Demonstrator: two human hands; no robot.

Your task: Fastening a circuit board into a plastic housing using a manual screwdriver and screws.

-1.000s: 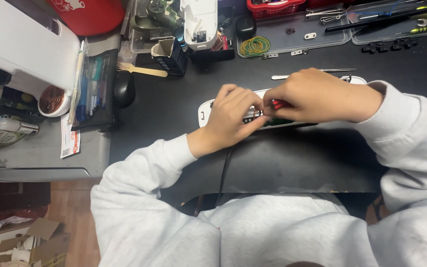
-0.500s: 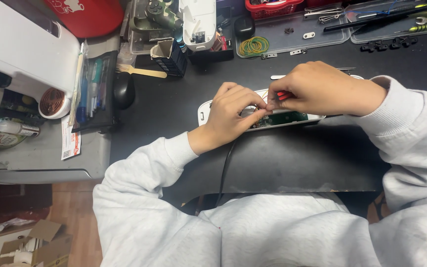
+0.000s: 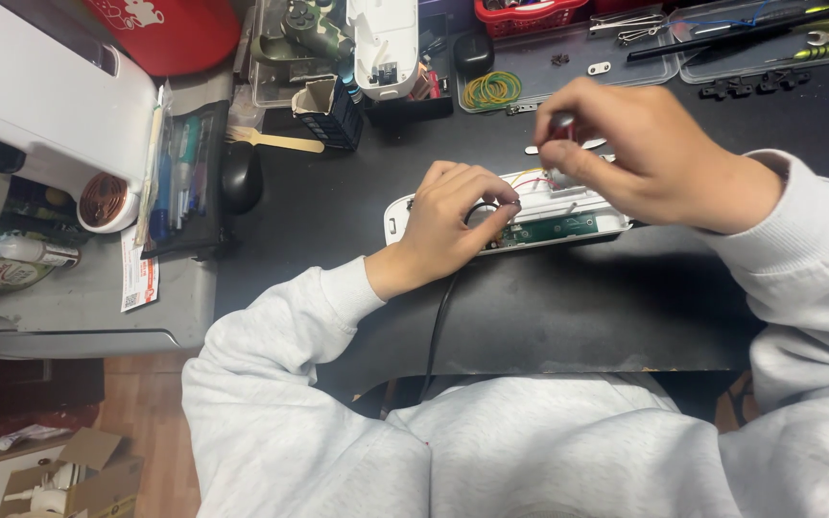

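Note:
An opened white power strip [image 3: 397, 219] lies on the black mat, its green circuit board [image 3: 554, 230] and thin red and white wires exposed. My left hand [image 3: 448, 225] rests on the strip's left half, fingers curled down onto it and pinning it. My right hand [image 3: 645, 158] hovers just above the strip's middle, fingertips pinched on a small screwdriver [image 3: 560, 123] with a grey tip end and a bit of red showing. A black cable [image 3: 438, 321] runs from the strip toward my lap.
A black mouse [image 3: 240, 176], a pen tray [image 3: 184, 177] and a wooden fork [image 3: 275, 142] lie to the left. Yellow rubber bands [image 3: 491, 89] and trays of hand tools [image 3: 769, 29] sit at the back. A white appliance [image 3: 40, 105] stands far left.
My right hand has lifted off the power strip and moved up and away from it with the screwdriver. My left hand stays on the strip's left half.

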